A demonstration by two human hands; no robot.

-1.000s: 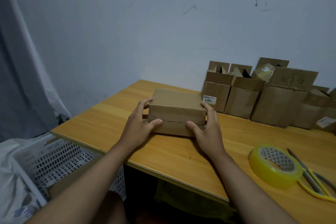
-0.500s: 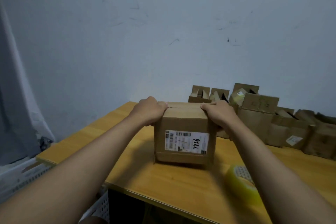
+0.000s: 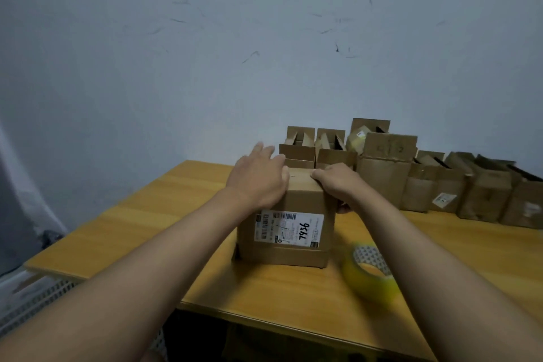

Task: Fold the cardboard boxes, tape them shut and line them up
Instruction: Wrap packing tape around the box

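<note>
From the head view, the box stands on the table, label facing the person; the left hand lies flat, fingers straight, on its top; the right hand curls over the top right edge; to do this well, press both flaps level before reaching for the tape nearby.

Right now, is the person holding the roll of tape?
No: the yellow tape roll lies on the table, while the left hand and the right hand are on the box.
</note>
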